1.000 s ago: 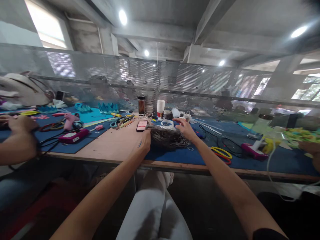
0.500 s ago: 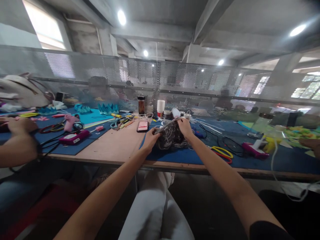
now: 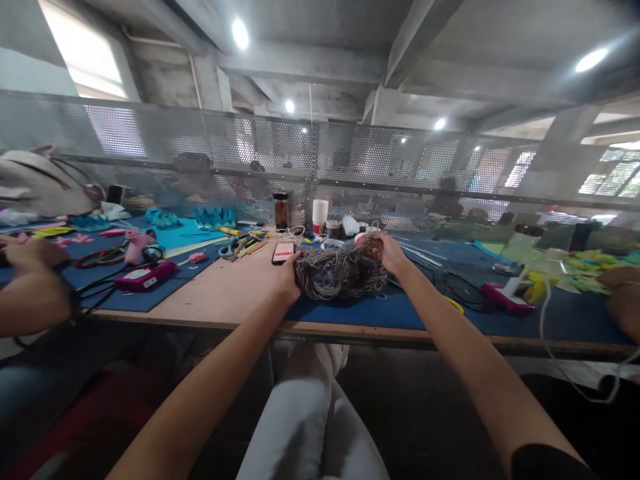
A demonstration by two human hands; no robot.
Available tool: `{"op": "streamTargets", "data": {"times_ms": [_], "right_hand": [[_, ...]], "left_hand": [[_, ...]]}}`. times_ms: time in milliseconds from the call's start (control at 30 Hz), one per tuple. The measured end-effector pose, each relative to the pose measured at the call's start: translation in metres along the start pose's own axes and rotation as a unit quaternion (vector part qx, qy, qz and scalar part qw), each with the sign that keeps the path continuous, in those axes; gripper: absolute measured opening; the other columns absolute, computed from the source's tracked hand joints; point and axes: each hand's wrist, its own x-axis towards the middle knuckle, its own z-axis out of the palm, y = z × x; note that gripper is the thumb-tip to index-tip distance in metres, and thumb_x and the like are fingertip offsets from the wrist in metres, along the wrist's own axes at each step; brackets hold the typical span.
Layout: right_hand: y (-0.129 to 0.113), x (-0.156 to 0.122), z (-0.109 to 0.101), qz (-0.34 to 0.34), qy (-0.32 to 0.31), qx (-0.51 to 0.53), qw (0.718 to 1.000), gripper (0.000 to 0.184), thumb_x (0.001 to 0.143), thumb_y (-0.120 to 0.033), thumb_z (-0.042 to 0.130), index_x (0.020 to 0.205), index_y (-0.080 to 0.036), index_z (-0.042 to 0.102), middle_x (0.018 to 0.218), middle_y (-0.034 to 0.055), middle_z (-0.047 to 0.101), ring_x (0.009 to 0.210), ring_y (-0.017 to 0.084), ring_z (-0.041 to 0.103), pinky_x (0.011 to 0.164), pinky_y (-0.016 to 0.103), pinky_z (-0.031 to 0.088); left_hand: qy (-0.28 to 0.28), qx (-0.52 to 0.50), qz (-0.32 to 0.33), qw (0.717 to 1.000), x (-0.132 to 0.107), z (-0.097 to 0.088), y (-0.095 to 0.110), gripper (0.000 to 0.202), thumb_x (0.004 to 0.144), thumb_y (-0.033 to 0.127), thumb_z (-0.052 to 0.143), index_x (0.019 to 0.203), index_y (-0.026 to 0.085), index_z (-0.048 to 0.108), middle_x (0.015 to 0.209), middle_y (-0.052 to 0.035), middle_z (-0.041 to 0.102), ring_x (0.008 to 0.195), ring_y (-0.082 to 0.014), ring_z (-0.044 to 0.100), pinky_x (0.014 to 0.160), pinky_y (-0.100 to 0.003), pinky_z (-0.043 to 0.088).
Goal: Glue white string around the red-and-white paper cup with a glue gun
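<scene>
A tangled bundle of grey cord (image 3: 340, 273) lies on the blue mat in front of me. My left hand (image 3: 287, 279) grips its left end, the fingers partly hidden behind the strands. At the upper right of the bundle, my right hand (image 3: 390, 253) is closed on some strands, slightly raised from the mat. Just behind my left hand is a phone (image 3: 283, 253) with a lit screen. Yellow-handled scissors (image 3: 454, 305) lie right of the bundle, largely covered by my right forearm.
Paper cups (image 3: 320, 213) and a dark jar (image 3: 281, 212) stand at the back. To the left are a pink glue gun (image 3: 136, 245), a purple box (image 3: 146, 275) and another person's arm (image 3: 33, 287). On the right, a purple glue-gun base (image 3: 507, 299) and cables lie on the mat.
The bundle was tilted up between both hands; now it lies lower and spread wider. My left hand moved left and down, my right hand slightly right, farther apart.
</scene>
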Motion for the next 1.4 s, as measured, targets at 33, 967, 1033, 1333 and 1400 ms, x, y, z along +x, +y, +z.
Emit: {"op": "streamTargets", "data": {"times_ms": [33,967,1033,1333,1400], "right_hand": [[0.000,-0.002,0.000,-0.005,-0.007,-0.013,1.000,0.020,0.075,-0.026,0.055,0.087,-0.018,0.068,0.085,0.0062,0.074,0.078,0.019,0.067,0.073,0.033,0.054],[0.017,-0.048,0.061,-0.225,-0.156,-0.364,0.890,0.016,0.084,-0.026,0.063,0.096,-0.017,0.071,0.094,0.0043,0.073,0.088,0.019,0.066,0.085,0.031,0.048],[0.015,-0.043,0.059,-0.231,-0.116,-0.338,0.905,0.019,0.087,-0.030,0.061,0.097,-0.017,0.070,0.094,0.0040,0.073,0.087,0.019,0.066,0.083,0.030,0.048],[0.009,-0.039,0.050,-0.262,-0.034,-0.370,0.891,0.029,0.094,-0.038,0.051,0.099,-0.018,0.071,0.101,0.0076,0.073,0.094,0.021,0.065,0.087,0.031,0.046],[0.009,-0.038,0.047,-0.255,-0.020,-0.379,0.889,0.032,0.096,-0.040,0.047,0.097,-0.019,0.072,0.097,0.0066,0.073,0.092,0.022,0.065,0.085,0.031,0.045]], "left_hand": [[-0.001,-0.010,-0.001,1.000,0.000,0.000,0.001,0.019,0.086,0.030,0.058,0.091,0.016,0.070,0.074,-0.0042,0.076,0.069,-0.0209,0.072,0.067,-0.031,0.058],[-0.064,0.031,-0.010,0.997,-0.013,0.005,0.007,0.027,0.082,0.038,0.067,0.096,0.016,0.072,0.093,-0.0074,0.076,0.073,-0.0166,0.069,0.060,-0.025,0.052],[-0.068,0.052,-0.027,0.996,-0.014,0.005,0.005,0.027,0.081,0.040,0.069,0.095,0.017,0.072,0.091,-0.0068,0.076,0.070,-0.0173,0.068,0.059,-0.027,0.051],[-0.127,0.113,-0.009,0.985,-0.022,0.011,-0.004,0.020,0.067,0.018,0.080,0.084,0.017,0.070,0.076,-0.0032,0.073,0.064,-0.0174,0.066,0.067,-0.031,0.052],[-0.116,0.100,-0.001,0.988,-0.018,0.009,-0.004,0.013,0.071,0.021,0.077,0.079,0.018,0.068,0.069,-0.0017,0.070,0.060,-0.0159,0.063,0.064,-0.030,0.050]]}}
